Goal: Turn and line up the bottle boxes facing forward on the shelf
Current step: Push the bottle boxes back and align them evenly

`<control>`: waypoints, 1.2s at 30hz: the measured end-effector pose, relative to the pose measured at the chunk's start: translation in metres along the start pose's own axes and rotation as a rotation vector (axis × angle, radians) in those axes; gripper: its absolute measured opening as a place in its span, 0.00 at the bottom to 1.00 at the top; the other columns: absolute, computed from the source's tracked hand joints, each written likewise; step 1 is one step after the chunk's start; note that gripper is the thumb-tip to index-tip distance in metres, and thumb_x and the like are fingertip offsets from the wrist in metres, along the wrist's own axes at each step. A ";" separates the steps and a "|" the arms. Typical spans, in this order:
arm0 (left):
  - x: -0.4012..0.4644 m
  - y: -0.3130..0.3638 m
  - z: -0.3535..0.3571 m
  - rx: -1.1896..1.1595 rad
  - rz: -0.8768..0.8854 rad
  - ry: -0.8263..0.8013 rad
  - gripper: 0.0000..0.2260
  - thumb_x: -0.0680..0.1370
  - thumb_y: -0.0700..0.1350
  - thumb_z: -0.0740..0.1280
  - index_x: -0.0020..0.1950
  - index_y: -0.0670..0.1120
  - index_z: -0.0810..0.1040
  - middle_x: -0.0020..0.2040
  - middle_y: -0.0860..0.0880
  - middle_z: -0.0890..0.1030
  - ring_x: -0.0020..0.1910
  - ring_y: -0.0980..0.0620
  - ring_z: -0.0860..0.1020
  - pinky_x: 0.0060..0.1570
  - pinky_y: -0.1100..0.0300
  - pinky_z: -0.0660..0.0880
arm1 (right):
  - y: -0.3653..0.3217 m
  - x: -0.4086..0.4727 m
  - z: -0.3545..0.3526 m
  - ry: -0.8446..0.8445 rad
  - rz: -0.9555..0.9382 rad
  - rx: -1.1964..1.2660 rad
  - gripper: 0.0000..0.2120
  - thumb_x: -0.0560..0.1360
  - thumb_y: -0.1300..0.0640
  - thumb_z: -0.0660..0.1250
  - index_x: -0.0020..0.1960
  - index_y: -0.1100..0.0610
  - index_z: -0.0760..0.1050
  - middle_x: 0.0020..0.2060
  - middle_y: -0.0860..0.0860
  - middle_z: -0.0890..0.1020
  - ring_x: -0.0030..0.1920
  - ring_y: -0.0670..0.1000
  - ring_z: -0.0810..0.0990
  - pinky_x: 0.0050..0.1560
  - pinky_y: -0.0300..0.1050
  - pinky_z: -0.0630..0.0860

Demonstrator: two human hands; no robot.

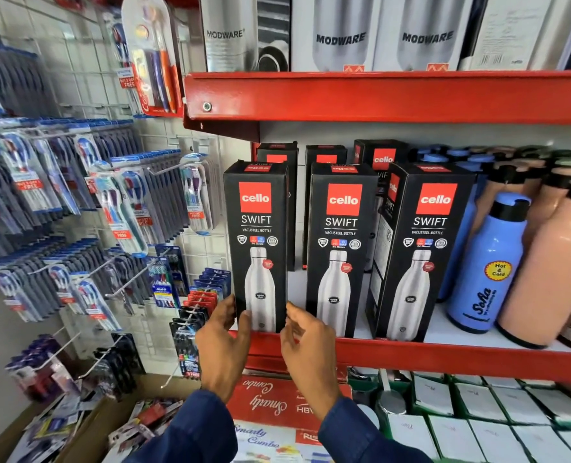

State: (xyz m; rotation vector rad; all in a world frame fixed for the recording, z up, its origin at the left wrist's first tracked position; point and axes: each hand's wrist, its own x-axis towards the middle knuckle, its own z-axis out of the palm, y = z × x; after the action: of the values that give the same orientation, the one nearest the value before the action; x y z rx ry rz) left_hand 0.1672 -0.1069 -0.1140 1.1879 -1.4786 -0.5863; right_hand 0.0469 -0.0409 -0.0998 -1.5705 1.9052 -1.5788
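Three black Cello Swift bottle boxes stand in a front row on the red shelf point(444, 359). The left box point(257, 228) and the middle box point(340, 235) face forward. The right box point(424, 242) is turned slightly and shows its left side panel. More of the same boxes point(382, 158) stand behind them. My left hand point(222, 342) grips the lower left edge of the left box, thumb on its front. My right hand point(307, 345) presses its fingertips against the lower right edge of the same box.
A blue Hot & Cold bottle point(487, 265) and peach bottles point(551, 272) crowd the shelf to the right. Modware boxes point(340, 35) fill the shelf above. Toothbrush packs point(77, 195) hang on a wire grid at left. White boxes point(461, 429) sit below.
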 end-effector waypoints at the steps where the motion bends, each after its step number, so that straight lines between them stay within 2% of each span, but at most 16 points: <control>1: 0.000 0.000 -0.001 -0.001 0.002 -0.008 0.18 0.77 0.43 0.70 0.66 0.43 0.76 0.52 0.55 0.79 0.50 0.55 0.80 0.54 0.62 0.73 | 0.001 0.001 -0.001 -0.004 -0.001 0.004 0.21 0.75 0.63 0.68 0.68 0.57 0.73 0.52 0.45 0.83 0.45 0.38 0.81 0.52 0.24 0.73; 5: -0.001 -0.007 -0.002 0.004 0.013 -0.030 0.18 0.77 0.43 0.68 0.67 0.47 0.75 0.58 0.53 0.82 0.54 0.53 0.81 0.58 0.58 0.76 | 0.002 -0.002 -0.005 -0.008 -0.009 0.027 0.21 0.75 0.64 0.68 0.68 0.56 0.73 0.58 0.50 0.83 0.54 0.42 0.82 0.55 0.28 0.75; 8: -0.006 -0.003 -0.003 -0.027 0.036 0.063 0.20 0.77 0.42 0.68 0.68 0.52 0.74 0.63 0.50 0.80 0.59 0.50 0.80 0.61 0.51 0.77 | 0.002 -0.005 -0.016 0.007 -0.031 0.076 0.19 0.75 0.63 0.68 0.65 0.54 0.76 0.55 0.48 0.84 0.52 0.41 0.82 0.53 0.30 0.78; 11: -0.005 0.015 -0.007 -0.038 0.259 0.225 0.14 0.75 0.36 0.69 0.59 0.47 0.78 0.55 0.49 0.77 0.55 0.49 0.77 0.53 0.47 0.79 | -0.007 -0.003 -0.028 0.080 -0.103 0.056 0.13 0.74 0.63 0.68 0.56 0.51 0.82 0.49 0.44 0.86 0.47 0.36 0.82 0.47 0.28 0.78; 13: -0.017 0.036 -0.004 -0.032 0.371 0.267 0.10 0.74 0.35 0.69 0.54 0.44 0.79 0.50 0.48 0.76 0.50 0.50 0.76 0.50 0.54 0.77 | -0.010 -0.003 -0.044 0.090 -0.136 0.038 0.12 0.73 0.64 0.67 0.50 0.50 0.84 0.44 0.41 0.86 0.44 0.37 0.83 0.44 0.31 0.79; 14: -0.019 0.043 -0.004 -0.012 0.413 0.253 0.09 0.74 0.36 0.68 0.52 0.44 0.80 0.48 0.48 0.77 0.48 0.52 0.76 0.49 0.60 0.74 | -0.010 -0.001 -0.046 0.101 -0.138 0.040 0.12 0.72 0.64 0.67 0.47 0.50 0.84 0.41 0.41 0.86 0.42 0.38 0.83 0.42 0.32 0.79; 16: -0.057 0.081 0.055 -0.065 0.467 0.073 0.07 0.74 0.37 0.68 0.50 0.45 0.80 0.45 0.49 0.78 0.46 0.57 0.77 0.48 0.69 0.71 | 0.027 -0.009 -0.114 0.192 -0.065 0.036 0.10 0.72 0.65 0.67 0.44 0.52 0.84 0.38 0.41 0.86 0.39 0.41 0.83 0.40 0.33 0.78; 19: -0.069 0.090 0.064 -0.094 0.467 -0.052 0.07 0.73 0.37 0.69 0.49 0.46 0.81 0.43 0.51 0.81 0.43 0.58 0.78 0.45 0.66 0.74 | 0.040 -0.009 -0.130 0.254 -0.079 0.043 0.11 0.71 0.67 0.67 0.42 0.53 0.84 0.36 0.44 0.86 0.36 0.42 0.83 0.37 0.30 0.76; 21: -0.069 0.092 0.067 -0.095 0.465 -0.084 0.08 0.73 0.38 0.69 0.50 0.46 0.82 0.45 0.53 0.83 0.45 0.60 0.80 0.48 0.67 0.76 | 0.042 -0.006 -0.132 0.275 -0.050 0.055 0.11 0.71 0.67 0.66 0.42 0.53 0.83 0.36 0.44 0.86 0.35 0.43 0.83 0.36 0.30 0.74; 25: -0.075 0.094 0.084 -0.067 0.388 -0.186 0.11 0.74 0.44 0.68 0.54 0.49 0.83 0.48 0.57 0.86 0.46 0.66 0.82 0.50 0.71 0.77 | 0.054 0.000 -0.151 0.368 -0.027 0.074 0.11 0.71 0.68 0.66 0.41 0.54 0.83 0.34 0.45 0.85 0.33 0.44 0.82 0.35 0.29 0.73; 28: -0.088 0.104 0.108 -0.029 0.381 -0.276 0.15 0.75 0.47 0.67 0.60 0.48 0.81 0.50 0.60 0.82 0.46 0.74 0.78 0.50 0.78 0.73 | 0.074 0.003 -0.174 0.508 -0.001 0.051 0.11 0.70 0.69 0.67 0.40 0.53 0.80 0.35 0.49 0.84 0.32 0.46 0.81 0.35 0.35 0.75; 29: -0.091 0.107 0.114 -0.021 0.368 -0.291 0.16 0.75 0.47 0.67 0.62 0.47 0.80 0.51 0.61 0.80 0.47 0.74 0.78 0.50 0.77 0.72 | 0.081 0.005 -0.178 0.538 0.012 0.035 0.12 0.69 0.70 0.67 0.41 0.53 0.79 0.36 0.50 0.84 0.33 0.46 0.80 0.36 0.37 0.76; 32: -0.100 0.113 0.131 0.002 0.341 -0.303 0.20 0.75 0.45 0.68 0.67 0.46 0.75 0.54 0.60 0.77 0.53 0.63 0.79 0.56 0.70 0.73 | 0.103 0.013 -0.187 0.544 0.070 -0.017 0.13 0.68 0.69 0.69 0.49 0.55 0.77 0.44 0.52 0.82 0.39 0.51 0.80 0.42 0.41 0.77; 34: -0.103 0.115 0.140 0.026 0.323 -0.300 0.22 0.75 0.44 0.68 0.69 0.44 0.73 0.56 0.56 0.80 0.54 0.56 0.80 0.55 0.70 0.71 | 0.112 0.017 -0.188 0.446 0.131 -0.040 0.15 0.70 0.65 0.68 0.56 0.55 0.76 0.51 0.52 0.82 0.45 0.52 0.81 0.48 0.45 0.78; 36: -0.105 0.116 0.148 0.056 0.270 -0.282 0.22 0.75 0.44 0.69 0.69 0.42 0.73 0.57 0.48 0.84 0.53 0.49 0.82 0.52 0.71 0.70 | 0.117 0.019 -0.188 0.306 0.180 -0.005 0.18 0.73 0.64 0.67 0.62 0.57 0.74 0.56 0.53 0.82 0.50 0.50 0.81 0.52 0.45 0.78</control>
State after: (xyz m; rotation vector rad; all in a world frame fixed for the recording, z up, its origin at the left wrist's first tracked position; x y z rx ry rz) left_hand -0.0218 -0.0049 -0.1012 0.9533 -1.8696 -0.5446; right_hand -0.1613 0.0366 -0.1098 -1.1716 2.1340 -1.8172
